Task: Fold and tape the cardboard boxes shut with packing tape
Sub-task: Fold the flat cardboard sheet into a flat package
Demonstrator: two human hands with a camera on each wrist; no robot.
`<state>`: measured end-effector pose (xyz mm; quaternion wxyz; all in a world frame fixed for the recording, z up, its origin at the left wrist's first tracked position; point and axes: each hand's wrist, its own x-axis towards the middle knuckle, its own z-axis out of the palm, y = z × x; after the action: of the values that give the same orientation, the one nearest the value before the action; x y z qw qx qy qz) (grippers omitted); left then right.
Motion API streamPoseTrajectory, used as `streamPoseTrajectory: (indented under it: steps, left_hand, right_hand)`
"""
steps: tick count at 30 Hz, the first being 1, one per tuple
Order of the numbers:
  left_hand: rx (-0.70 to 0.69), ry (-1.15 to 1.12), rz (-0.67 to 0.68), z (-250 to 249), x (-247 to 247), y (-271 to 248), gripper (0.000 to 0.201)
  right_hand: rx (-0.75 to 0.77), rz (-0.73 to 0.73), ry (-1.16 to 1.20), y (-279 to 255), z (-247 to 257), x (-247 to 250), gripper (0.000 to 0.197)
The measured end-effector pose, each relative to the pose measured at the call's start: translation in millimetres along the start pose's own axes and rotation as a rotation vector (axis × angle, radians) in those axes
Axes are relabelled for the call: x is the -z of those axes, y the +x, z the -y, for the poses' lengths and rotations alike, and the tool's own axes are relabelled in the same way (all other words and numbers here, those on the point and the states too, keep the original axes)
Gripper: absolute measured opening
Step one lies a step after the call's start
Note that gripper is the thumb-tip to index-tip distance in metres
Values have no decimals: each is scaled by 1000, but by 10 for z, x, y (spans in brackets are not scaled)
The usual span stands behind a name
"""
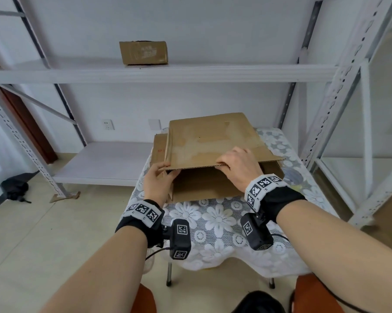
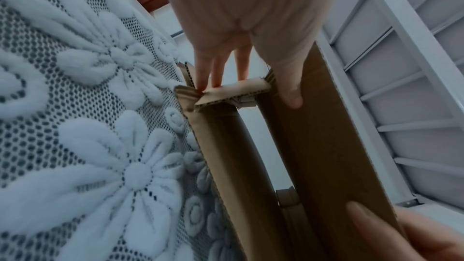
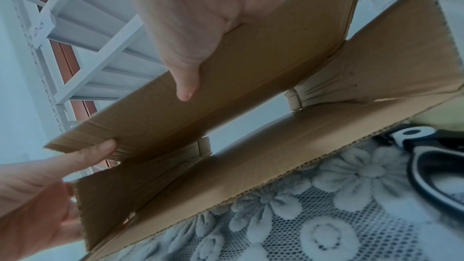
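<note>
Cardboard box (image 1: 213, 154), still a half-flattened sleeve, lies on the lace-covered desk (image 1: 217, 220) in the head view, its upper panel lifted off the lower one. The left hand (image 1: 157, 179) grips the near left corner of that panel, and the right hand (image 1: 238, 168) pinches its near edge, fingers on top and thumb beneath. A second box (image 1: 143, 52), seemingly already closed, sits on the upper shelf (image 1: 235, 72) behind.

From the left wrist, the left fingers (image 2: 203, 72) curl over the crumpled end at the box's corner while the thumb (image 2: 288, 86) presses the inside of the raised panel.

From the right wrist, the right thumb (image 3: 185, 78) lies flat against the underside of the raised panel; old tape remnants (image 3: 200, 146) cling to the inner seams. Dark-handled scissors (image 3: 439, 168), perhaps, lie on the cloth beside the box.

By my judgement the work on this box has barely begun: it is only being opened into shape, with no flap folded and no fresh tape laid. No tape roll shows anywhere.
</note>
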<state>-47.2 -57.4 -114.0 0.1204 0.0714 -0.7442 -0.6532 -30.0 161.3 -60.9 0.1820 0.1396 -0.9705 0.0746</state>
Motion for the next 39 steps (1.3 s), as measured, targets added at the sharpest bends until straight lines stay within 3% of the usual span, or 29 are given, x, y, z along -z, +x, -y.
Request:
streamPoseTrajectory:
  steps: [3, 9, 13, 21, 25, 32, 36, 39]
  left_hand:
    - [-7, -14, -7, 8, -8, 9, 29]
    - [-9, -98, -8, 39, 54, 14, 29]
    - [-8, -84, -19, 44, 43, 13, 31]
    - [10, -24, -30, 62, 24, 73, 29]
    - [86, -172, 31, 39, 7, 55, 27]
    - [51, -123, 19, 131, -43, 46, 27]
    - [36, -69, 17, 207, -65, 64, 33]
    - [16, -48, 22, 219, -82, 79, 36]
  right_hand:
    - [-96, -75, -111, 1, -31, 83, 25]
    - [-402, -127, -226, 24, -256, 180, 50]
    - [-389, -61, -225, -4, -362, 158, 30]
    - [-409, -74, -108, -27, -439, 101, 23]
    - [-430, -70, -85, -24, -462, 51, 20]
    - [-466, -50, 58, -59, -474, 8, 22]
    - [-510, -92, 190, -97, -563, 59, 44]
    - [-710, -142, 436, -157, -654, 52, 77]
